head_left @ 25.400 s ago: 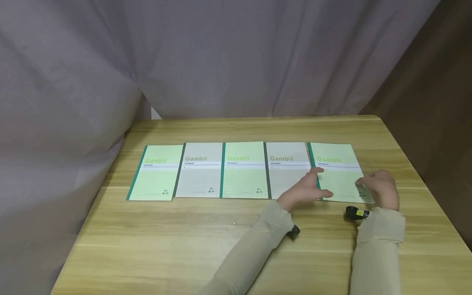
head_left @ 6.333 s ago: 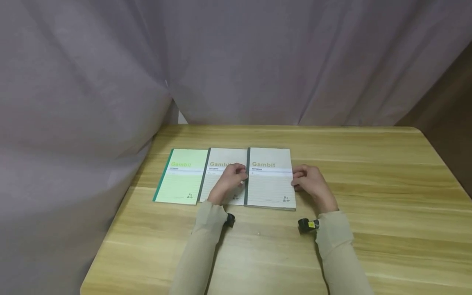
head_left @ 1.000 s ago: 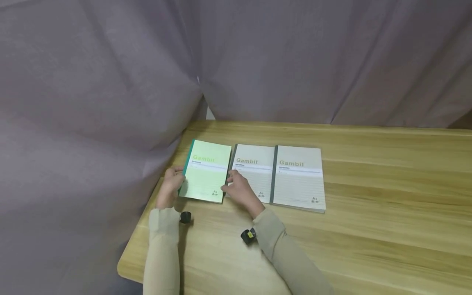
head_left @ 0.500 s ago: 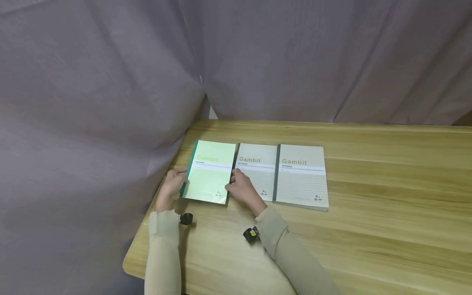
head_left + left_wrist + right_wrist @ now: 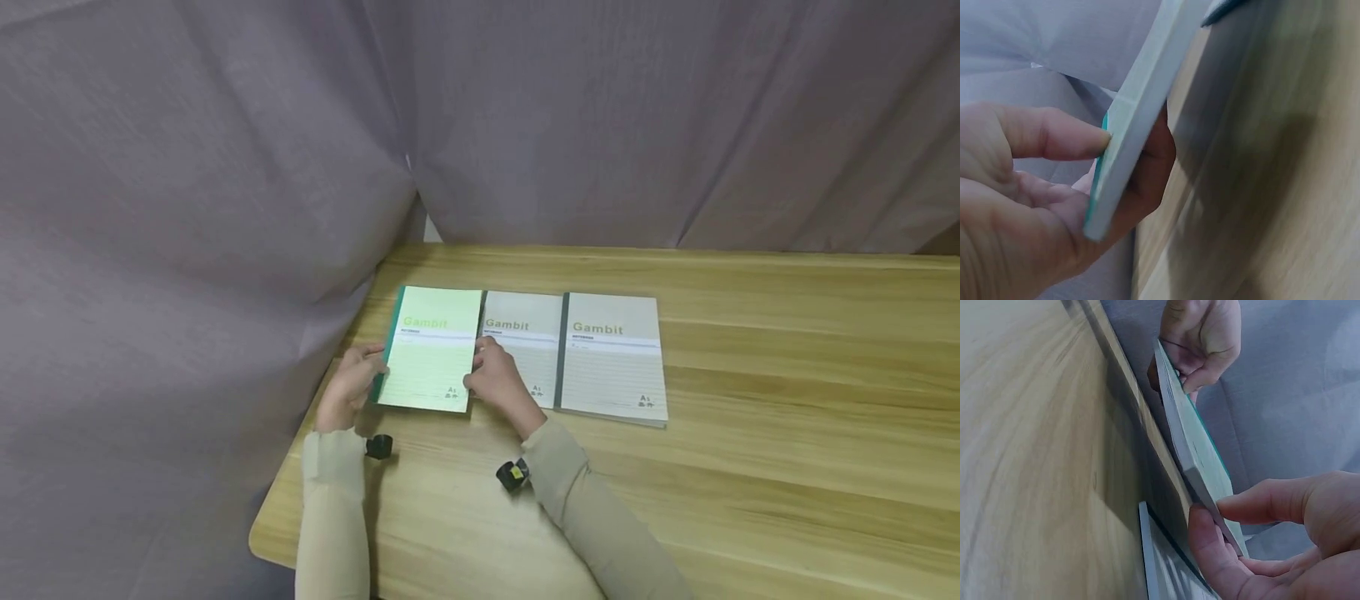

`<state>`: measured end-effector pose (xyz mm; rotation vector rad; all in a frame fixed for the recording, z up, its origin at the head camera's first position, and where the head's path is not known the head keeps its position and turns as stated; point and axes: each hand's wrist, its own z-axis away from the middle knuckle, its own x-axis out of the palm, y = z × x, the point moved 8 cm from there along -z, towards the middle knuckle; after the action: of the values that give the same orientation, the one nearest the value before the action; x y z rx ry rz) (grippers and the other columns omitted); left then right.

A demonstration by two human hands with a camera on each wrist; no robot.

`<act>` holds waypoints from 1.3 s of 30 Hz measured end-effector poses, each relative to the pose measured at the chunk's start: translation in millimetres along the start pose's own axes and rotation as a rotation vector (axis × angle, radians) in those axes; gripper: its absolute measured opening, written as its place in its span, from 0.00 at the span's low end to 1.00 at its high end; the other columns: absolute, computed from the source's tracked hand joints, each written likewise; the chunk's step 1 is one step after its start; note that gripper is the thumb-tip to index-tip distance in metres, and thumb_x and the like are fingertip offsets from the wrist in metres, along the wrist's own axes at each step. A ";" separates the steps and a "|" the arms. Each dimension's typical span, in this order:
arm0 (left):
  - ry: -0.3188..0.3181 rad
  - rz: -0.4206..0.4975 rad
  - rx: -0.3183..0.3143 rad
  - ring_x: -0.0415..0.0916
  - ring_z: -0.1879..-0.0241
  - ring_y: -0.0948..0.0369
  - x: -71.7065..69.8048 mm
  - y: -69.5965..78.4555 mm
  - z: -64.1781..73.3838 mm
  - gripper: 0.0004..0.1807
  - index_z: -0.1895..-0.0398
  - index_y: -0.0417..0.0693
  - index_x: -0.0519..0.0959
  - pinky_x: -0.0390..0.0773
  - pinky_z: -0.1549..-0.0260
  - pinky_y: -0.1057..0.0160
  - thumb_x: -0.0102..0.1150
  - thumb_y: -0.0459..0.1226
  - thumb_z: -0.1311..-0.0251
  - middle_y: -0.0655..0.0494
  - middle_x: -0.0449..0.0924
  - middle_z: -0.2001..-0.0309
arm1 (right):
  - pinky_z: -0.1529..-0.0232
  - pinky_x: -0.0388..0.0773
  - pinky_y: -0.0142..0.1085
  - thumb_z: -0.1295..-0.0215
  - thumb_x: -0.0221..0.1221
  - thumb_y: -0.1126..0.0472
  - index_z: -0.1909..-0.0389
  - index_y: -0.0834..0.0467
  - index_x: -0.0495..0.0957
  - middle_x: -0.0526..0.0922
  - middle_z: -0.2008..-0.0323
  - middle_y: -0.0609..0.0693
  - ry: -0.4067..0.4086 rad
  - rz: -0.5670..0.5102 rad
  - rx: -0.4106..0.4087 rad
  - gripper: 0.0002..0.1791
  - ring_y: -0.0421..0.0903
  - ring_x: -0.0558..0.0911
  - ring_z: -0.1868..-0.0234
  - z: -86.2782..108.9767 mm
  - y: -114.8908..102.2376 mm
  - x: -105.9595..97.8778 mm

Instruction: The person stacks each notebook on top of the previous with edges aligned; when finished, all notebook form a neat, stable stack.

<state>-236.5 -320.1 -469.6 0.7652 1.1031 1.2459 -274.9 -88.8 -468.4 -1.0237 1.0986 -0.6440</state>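
Note:
A light-green notebook (image 5: 428, 367) with a green spine is held between both hands, a little above the table in the wrist views. My left hand (image 5: 351, 385) pinches its spine side, thumb on the cover and fingers beneath, as the left wrist view shows. On the opposite edge my right hand (image 5: 498, 379) pinches it the same way; the right wrist view shows the right thumb (image 5: 1266, 501) on top. Just right of it lies a grey-white notebook (image 5: 536, 350), partly hidden by the right hand. Beyond that lies another grey-white notebook (image 5: 611, 367), thicker at its lower edge.
The notebooks are over the left part of a wooden table (image 5: 787, 400). A grey curtain (image 5: 225, 208) hangs along the table's left and back edges. Both wrists carry small black cameras, including the right wrist camera (image 5: 512, 475).
Several notebooks lay in one row at first; later fewer spots were covered, with a grey-white one at right. Over the last second the held green notebook shifted slightly right towards the middle one.

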 end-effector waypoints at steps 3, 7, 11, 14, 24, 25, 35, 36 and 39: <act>-0.013 0.050 0.035 0.55 0.90 0.71 4.7 2.2 -4.6 0.32 0.27 0.29 0.56 0.58 0.91 0.74 0.43 0.27 0.36 0.65 0.63 0.85 | 0.64 0.80 0.38 0.52 0.61 0.74 0.38 0.75 0.71 0.79 0.46 0.63 0.010 0.017 0.000 0.34 0.53 0.82 0.61 -1.5 3.1 -4.2; -0.011 0.096 0.049 0.60 0.86 0.71 11.4 4.9 -8.6 0.31 0.28 0.27 0.57 0.65 0.85 0.75 0.43 0.26 0.36 0.55 0.78 0.70 | 0.65 0.81 0.39 0.52 0.60 0.74 0.36 0.74 0.68 0.81 0.49 0.64 0.014 0.004 0.008 0.36 0.53 0.82 0.64 -0.5 6.0 -9.3; -0.021 0.118 0.034 0.69 0.77 0.67 19.5 7.9 -9.5 0.31 0.29 0.27 0.57 0.75 0.76 0.72 0.42 0.26 0.36 0.43 0.78 0.55 | 0.67 0.82 0.39 0.51 0.60 0.75 0.32 0.72 0.63 0.82 0.53 0.65 0.014 -0.032 0.024 0.40 0.51 0.84 0.69 4.1 8.0 -15.7; -0.052 0.145 0.031 0.79 0.65 0.60 27.4 11.0 -10.5 0.30 0.29 0.26 0.57 0.82 0.65 0.66 0.41 0.25 0.36 0.38 0.75 0.48 | 0.70 0.83 0.38 0.50 0.59 0.75 0.32 0.73 0.61 0.83 0.54 0.65 0.010 -0.052 0.026 0.40 0.50 0.85 0.73 7.5 9.7 -20.1; -0.103 0.219 0.079 0.81 0.67 0.58 46.9 32.7 -17.2 0.30 0.33 0.24 0.61 0.83 0.69 0.63 0.41 0.23 0.43 0.42 0.79 0.55 | 0.64 0.83 0.40 0.48 0.59 0.74 0.31 0.71 0.61 0.81 0.50 0.65 0.044 -0.033 0.040 0.40 0.49 0.85 0.72 14.4 5.5 -47.0; -0.100 0.221 0.076 0.81 0.67 0.58 47.8 34.0 -17.4 0.31 0.33 0.25 0.60 0.83 0.69 0.63 0.41 0.23 0.44 0.42 0.78 0.55 | 0.62 0.82 0.41 0.48 0.59 0.73 0.30 0.71 0.61 0.80 0.48 0.65 0.048 -0.020 0.037 0.40 0.49 0.85 0.72 15.6 3.9 -49.9; -0.152 0.248 0.102 0.80 0.67 0.56 65.6 47.7 -23.2 0.29 0.37 0.27 0.61 0.83 0.69 0.62 0.43 0.24 0.46 0.40 0.77 0.55 | 0.64 0.82 0.41 0.48 0.59 0.73 0.30 0.72 0.61 0.77 0.48 0.66 0.090 -0.054 0.007 0.40 0.49 0.85 0.72 25.1 -4.1 -78.6; -0.163 0.256 0.105 0.80 0.67 0.56 68.1 48.4 -24.7 0.29 0.37 0.27 0.61 0.83 0.69 0.62 0.44 0.23 0.46 0.40 0.78 0.55 | 0.64 0.83 0.43 0.48 0.58 0.73 0.30 0.73 0.62 0.77 0.49 0.66 0.096 -0.070 0.004 0.40 0.49 0.85 0.72 25.9 -4.0 -81.2; -0.196 0.277 0.115 0.81 0.66 0.56 76.2 50.9 -28.4 0.29 0.37 0.27 0.61 0.82 0.69 0.63 0.44 0.23 0.46 0.41 0.78 0.55 | 0.63 0.85 0.48 0.49 0.57 0.74 0.31 0.73 0.62 0.75 0.52 0.64 0.118 -0.129 0.005 0.39 0.48 0.83 0.73 28.2 -1.4 -89.0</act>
<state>-283.4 -238.9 -449.1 1.1333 0.9361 1.3122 -280.1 -4.9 -427.8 -1.0693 1.1398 -0.8188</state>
